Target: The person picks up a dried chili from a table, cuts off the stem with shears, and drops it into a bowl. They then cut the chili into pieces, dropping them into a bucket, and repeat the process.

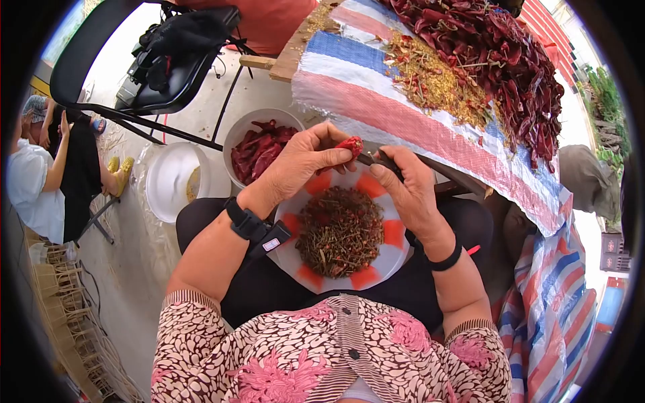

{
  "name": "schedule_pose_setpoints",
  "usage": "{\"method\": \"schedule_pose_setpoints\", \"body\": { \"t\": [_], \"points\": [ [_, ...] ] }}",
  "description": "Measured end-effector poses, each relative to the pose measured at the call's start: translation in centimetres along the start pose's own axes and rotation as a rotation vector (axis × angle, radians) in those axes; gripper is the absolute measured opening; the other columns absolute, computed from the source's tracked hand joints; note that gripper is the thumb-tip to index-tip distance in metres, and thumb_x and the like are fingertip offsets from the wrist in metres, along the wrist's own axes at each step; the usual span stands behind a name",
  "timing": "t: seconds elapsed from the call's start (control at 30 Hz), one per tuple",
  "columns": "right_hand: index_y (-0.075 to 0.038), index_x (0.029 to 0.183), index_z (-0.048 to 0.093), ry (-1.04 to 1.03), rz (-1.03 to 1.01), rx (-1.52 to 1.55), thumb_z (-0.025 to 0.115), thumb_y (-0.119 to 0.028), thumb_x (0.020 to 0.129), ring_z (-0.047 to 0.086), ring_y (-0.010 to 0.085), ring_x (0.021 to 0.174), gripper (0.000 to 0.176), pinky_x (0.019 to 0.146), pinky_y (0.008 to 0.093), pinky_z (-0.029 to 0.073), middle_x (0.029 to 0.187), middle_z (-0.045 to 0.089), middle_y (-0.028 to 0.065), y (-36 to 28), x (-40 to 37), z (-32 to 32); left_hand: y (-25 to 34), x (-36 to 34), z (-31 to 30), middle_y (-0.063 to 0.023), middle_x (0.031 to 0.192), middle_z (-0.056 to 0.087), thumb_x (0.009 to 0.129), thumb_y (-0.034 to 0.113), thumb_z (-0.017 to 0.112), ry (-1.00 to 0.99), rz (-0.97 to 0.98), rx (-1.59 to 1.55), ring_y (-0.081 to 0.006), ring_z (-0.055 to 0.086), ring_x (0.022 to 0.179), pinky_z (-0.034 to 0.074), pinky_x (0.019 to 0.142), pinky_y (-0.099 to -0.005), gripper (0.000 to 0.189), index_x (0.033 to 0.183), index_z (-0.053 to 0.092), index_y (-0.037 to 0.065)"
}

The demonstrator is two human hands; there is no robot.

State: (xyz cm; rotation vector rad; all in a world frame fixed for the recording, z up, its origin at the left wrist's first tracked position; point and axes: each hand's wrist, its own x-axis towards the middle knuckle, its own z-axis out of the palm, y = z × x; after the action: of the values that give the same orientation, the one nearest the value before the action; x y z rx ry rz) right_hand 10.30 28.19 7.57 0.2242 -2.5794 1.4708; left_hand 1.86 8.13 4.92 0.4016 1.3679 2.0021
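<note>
My left hand (309,158) pinches a dried red chili pepper (351,145) between thumb and fingers, its cut-looking end facing right. Close beside it, my right hand (406,181) is closed around a small dark tool (388,165); its exact kind is hard to make out. Both hands are above a white basin with red patches (290,258) on my lap. A heap of dry chili stems and bits (339,232) fills its middle. Behind my left hand stands a white bucket (230,142) holding whole dried red chilies (259,153).
Ahead is a table with a striped plastic sheet (376,94), bearing piled dried chilies (497,54) and loose yellow seeds (437,77). A black chair (134,104) with bags and a white tub (171,181) are left. A seated person (40,168) is at far left.
</note>
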Motion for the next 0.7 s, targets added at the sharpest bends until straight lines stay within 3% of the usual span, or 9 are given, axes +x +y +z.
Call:
{"method": "schedule_pose_setpoints", "body": {
  "t": [0.33, 0.7],
  "points": [
    [-0.001, 0.106, 0.061, -0.015, -0.066, -0.144, 0.065, -0.024, 0.087, 0.062, 0.033, 0.087, 0.03, 0.075, 0.0348, 0.049, 0.099, 0.063, 0.0147, 0.7, 0.2, 0.3, -0.1, 0.0, 0.4, -0.0021, 0.094, 0.063, 0.086, 0.008, 0.067, 0.034, 0.049, 0.175, -0.008, 0.058, 0.085, 0.049, 0.079, -0.0226, 0.018, 0.102, 0.062, 0.002],
    [-0.004, 0.102, 0.06, -0.019, -0.004, -0.26, 0.063, -0.023, 0.086, 0.06, 0.0369, 0.083, 0.025, 0.07, 0.0417, 0.047, 0.093, 0.06, 0.0137, 0.5, -0.2, 1.2, -0.9, 0.0, 0.5, 0.0005, 0.089, 0.064, 0.086, 0.01, 0.068, 0.066, 0.032, 0.338, -0.0061, 0.057, 0.083, 0.047, 0.077, -0.0213, 0.015, 0.098, 0.065, 0.003]
  ]
}}
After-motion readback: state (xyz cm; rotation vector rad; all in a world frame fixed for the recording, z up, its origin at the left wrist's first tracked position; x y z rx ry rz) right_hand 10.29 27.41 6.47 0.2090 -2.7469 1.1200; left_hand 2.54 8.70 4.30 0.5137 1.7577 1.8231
